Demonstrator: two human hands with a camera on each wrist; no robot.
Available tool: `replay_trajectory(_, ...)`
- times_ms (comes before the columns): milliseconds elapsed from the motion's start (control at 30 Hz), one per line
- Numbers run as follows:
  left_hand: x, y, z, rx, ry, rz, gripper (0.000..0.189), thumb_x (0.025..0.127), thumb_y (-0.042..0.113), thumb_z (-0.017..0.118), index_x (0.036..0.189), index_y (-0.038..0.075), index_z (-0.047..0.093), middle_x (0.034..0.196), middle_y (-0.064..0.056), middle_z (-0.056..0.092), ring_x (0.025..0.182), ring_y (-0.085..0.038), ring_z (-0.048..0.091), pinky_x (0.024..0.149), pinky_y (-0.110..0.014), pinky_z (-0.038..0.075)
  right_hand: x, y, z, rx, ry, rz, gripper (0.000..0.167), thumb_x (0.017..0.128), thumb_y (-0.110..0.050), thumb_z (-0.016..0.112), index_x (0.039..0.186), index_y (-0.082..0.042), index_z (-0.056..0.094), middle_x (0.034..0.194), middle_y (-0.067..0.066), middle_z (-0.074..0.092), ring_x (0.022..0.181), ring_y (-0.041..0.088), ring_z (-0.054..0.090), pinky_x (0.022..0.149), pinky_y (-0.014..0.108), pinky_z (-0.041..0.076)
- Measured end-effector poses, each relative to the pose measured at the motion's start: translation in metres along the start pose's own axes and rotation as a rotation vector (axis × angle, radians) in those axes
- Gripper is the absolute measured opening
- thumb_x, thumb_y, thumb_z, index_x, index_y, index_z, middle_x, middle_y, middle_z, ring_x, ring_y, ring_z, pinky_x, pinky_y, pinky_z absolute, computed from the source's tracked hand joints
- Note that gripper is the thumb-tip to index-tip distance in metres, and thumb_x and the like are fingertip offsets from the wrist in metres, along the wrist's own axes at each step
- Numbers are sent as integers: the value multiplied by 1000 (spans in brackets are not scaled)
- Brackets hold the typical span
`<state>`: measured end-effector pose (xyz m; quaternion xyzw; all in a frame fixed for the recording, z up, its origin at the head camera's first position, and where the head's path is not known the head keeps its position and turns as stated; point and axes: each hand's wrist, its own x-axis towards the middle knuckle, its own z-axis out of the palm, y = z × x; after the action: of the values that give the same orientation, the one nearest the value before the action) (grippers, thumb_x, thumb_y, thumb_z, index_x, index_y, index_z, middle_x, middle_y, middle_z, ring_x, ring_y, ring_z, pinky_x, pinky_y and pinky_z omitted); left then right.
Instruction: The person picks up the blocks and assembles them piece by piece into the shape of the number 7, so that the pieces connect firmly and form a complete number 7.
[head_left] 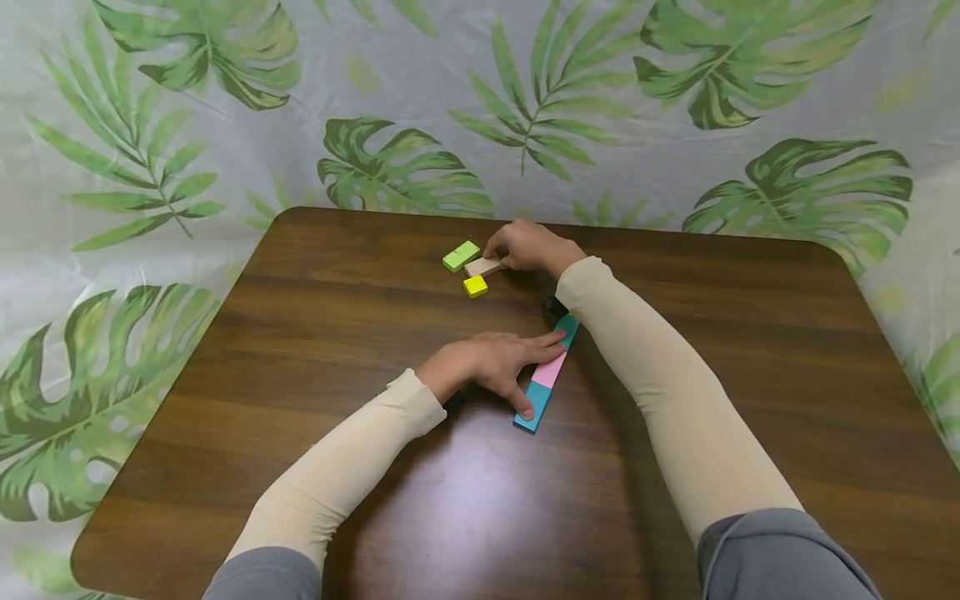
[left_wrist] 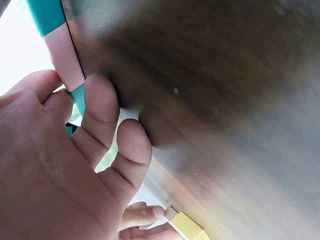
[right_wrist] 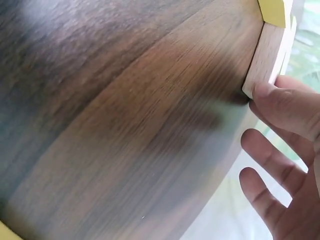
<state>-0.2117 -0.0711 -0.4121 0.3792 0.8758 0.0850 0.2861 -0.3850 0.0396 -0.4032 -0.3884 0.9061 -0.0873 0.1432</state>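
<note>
A row of flat blocks lies slanting across the middle of the table: a blue block [head_left: 538, 396] nearest me, a pink block [head_left: 548, 374], then a teal block [head_left: 571, 327] partly under my right sleeve. My left hand [head_left: 491, 362] spreads over this row, thumb on the blue block and extended fingers by the pink and teal ones. Farther back, my right hand [head_left: 534, 247] pinches the end of a light wooden block [head_left: 480, 267] between thumb and index finger. In the right wrist view that wooden block [right_wrist: 262, 62] is close along the tabletop, its other fingers loose.
Beside the wooden block are a yellow block [head_left: 476, 287] on the near side and a lime green block [head_left: 461, 256] on the far left. The brown wooden table [head_left: 300, 333] has rounded corners. Behind it hangs a leaf-patterned cloth [head_left: 420, 83].
</note>
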Motion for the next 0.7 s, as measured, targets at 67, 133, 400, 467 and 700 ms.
replay_trajectory(67, 1, 0, 0, -4, -3, 2, 102, 82, 56, 75, 160, 34, 12, 167, 20, -6, 153, -21, 26, 119, -40, 32, -3, 1, -1, 0, -2, 10, 32, 94, -9, 64, 126, -14, 70, 134, 10, 66, 124, 32, 59, 103, 46, 49)
replay_trajectory(133, 1, 0, 0, -6, -8, 1, 102, 82, 55, 75, 160, 34, 12, 167, 20, -7, 153, -21, 26, 119, -40, 32, -5, 1, -1, 5, -2, 20, 32, 94, -9, 64, 126, -14, 70, 134, 10, 66, 124, 32, 59, 103, 46, 48)
replay_trajectory(400, 0, 1, -5, -7, 4, 12, 100, 83, 52, 75, 160, 31, 14, 168, 17, -5, 151, -21, 30, 118, -39, 32, -10, 5, -7, 33, 14, 59, 33, 94, -8, 64, 125, -15, 71, 132, 11, 67, 123, 32, 59, 101, 45, 49)
replay_trajectory(467, 0, 1, -5, -10, 4, 12, 100, 83, 51, 75, 160, 31, 14, 168, 17, -4, 151, -21, 30, 119, -40, 31, -12, 5, -7, 44, 17, 63, 32, 94, -8, 64, 125, -15, 71, 131, 11, 67, 122, 32, 59, 101, 44, 49)
replay_trajectory(700, 2, 2, -1, -13, -5, 7, 100, 83, 53, 75, 160, 33, 14, 168, 18, -5, 153, -21, 27, 120, -42, 30, -18, 14, -4, 72, 2, 93, 32, 96, -12, 62, 128, -13, 69, 132, 11, 67, 124, 31, 59, 104, 44, 49)
